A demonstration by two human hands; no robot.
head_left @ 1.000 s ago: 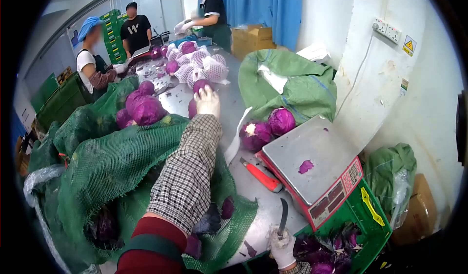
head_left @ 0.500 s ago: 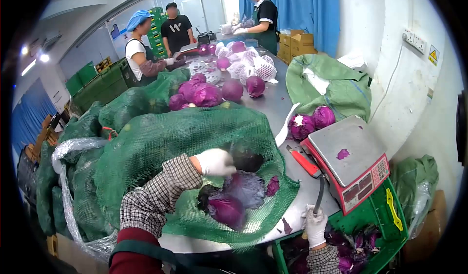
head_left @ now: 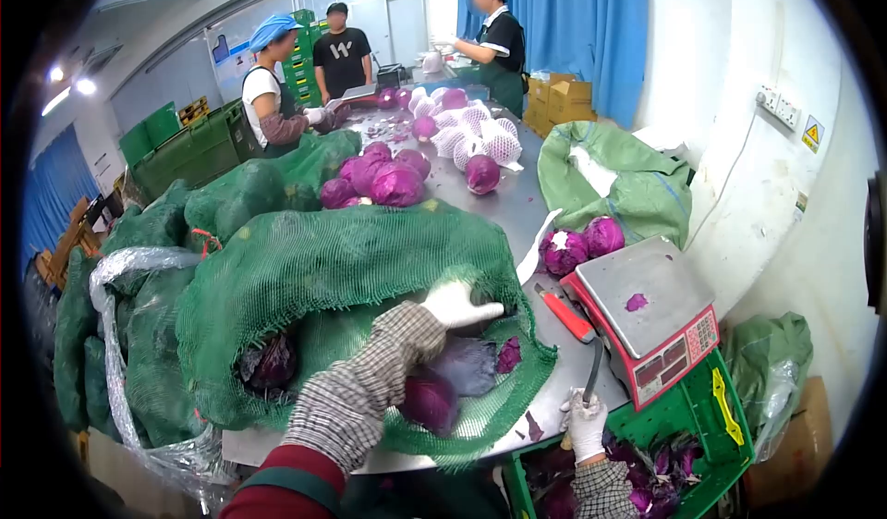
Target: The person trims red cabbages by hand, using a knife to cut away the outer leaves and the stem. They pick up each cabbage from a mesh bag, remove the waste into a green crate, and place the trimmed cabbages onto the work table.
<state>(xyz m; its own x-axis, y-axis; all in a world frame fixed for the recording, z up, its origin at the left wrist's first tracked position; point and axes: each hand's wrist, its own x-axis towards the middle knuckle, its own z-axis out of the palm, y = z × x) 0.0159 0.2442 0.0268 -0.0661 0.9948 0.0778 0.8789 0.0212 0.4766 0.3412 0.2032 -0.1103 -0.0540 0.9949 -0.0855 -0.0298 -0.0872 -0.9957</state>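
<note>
**Steel table piled with red cabbage**

Steel table (head_left: 517,207) runs from the near edge to the far end of the room, where three people (head_left: 340,52) stand at work. One scale (head_left: 647,320) sits at the right edge, with one scrap of purple leaf on its pan. Two trimmed heads (head_left: 582,246) lie just beside the scale, and one red-handled cutter (head_left: 565,313) lies between the scale and the sack (head_left: 342,260). That green mesh sack lies on its side across the near table, its mouth towards the scale. Two cabbages (head_left: 430,399) show through the mesh, one at the mouth and one deeper to the left, along with loose dark leaves. Behind the sack sits a pile of about four bare heads (head_left: 379,177), then a single one, then a cluster in white foam nets (head_left: 480,135). One green crate (head_left: 711,427) of purple trimmings stands below the table edge.

Left hand (head_left: 457,305), in a white glove, reaches forward on a bent arm in a checked sleeve. Its fingers are curled on the upper rim of the sack's mouth, just above the leaves. Right hand (head_left: 585,424), also gloved, is low at the table edge over the crate. It is clenched round the handle of one knife (head_left: 592,380), whose blade points up and away.
</note>
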